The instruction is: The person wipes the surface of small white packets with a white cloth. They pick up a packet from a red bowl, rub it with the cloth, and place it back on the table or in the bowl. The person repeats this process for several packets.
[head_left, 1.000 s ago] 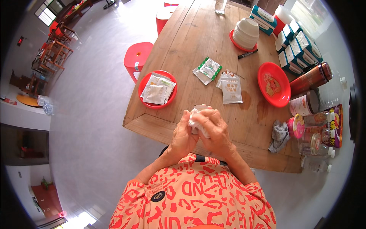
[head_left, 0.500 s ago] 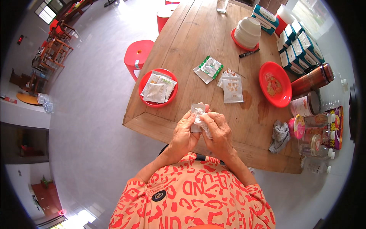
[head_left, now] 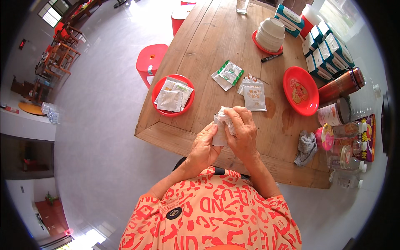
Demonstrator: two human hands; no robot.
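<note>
My left hand (head_left: 204, 146) is closed on a small silvery-white sachet (head_left: 220, 135), its thumb lying along the front. Crumpled white tissue (head_left: 225, 118) is pinched in the fingers of my right hand (head_left: 243, 135), pressed against the sachet's upper end. Both hands are together above the near edge of the wooden table (head_left: 196, 100). Ahead of them lie a white sachet with orange print (head_left: 254, 96) and a green-edged packet (head_left: 230, 73). To the left, a red plate (head_left: 156, 91) holds several sachets (head_left: 170, 101).
An empty-looking red plate (head_left: 311, 98) lies to the right, near a thermos (head_left: 342, 86), a jar (head_left: 332, 114) and a grey cloth (head_left: 306, 148). Stacked white bowls (head_left: 271, 35), a black marker (head_left: 273, 57) and tissue packs (head_left: 323, 56) stand farther back. A red stool (head_left: 151, 58) is at the left.
My right hand has moved slightly up with the tissue, from the sachet's middle to its top end. More of the sachet's face shows. My left hand has shifted only a little.
</note>
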